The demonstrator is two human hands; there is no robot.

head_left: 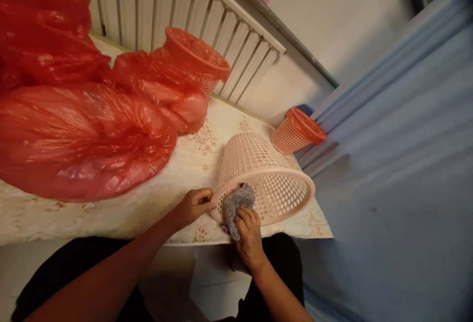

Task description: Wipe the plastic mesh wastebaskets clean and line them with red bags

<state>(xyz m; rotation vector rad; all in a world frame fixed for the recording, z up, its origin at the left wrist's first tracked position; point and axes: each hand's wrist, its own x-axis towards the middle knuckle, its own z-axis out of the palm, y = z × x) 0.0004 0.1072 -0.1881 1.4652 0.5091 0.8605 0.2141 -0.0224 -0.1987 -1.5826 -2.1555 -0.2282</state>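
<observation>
A pale pink plastic mesh basket (244, 152) lies on its side, its round mouth facing me. My left hand (197, 206) pinches the rim at the basket's left edge. In my right hand (249, 231) is a grey cloth (240, 201), bunched under the fingers and pressed against the lower left of the rim. Part of the cloth reaches into the mouth, and its lower end hangs over the rim's outside. The fingertips of my right hand are partly hidden by the cloth.
The basket rests on a table with a flowered cover (177, 218). Red plastic bags (92, 140) fill the left side. Behind stands a red-lined basket (199, 58) by a radiator (148, 12). A smaller lined basket (291, 132) is near the blue curtain (388, 179) at right.
</observation>
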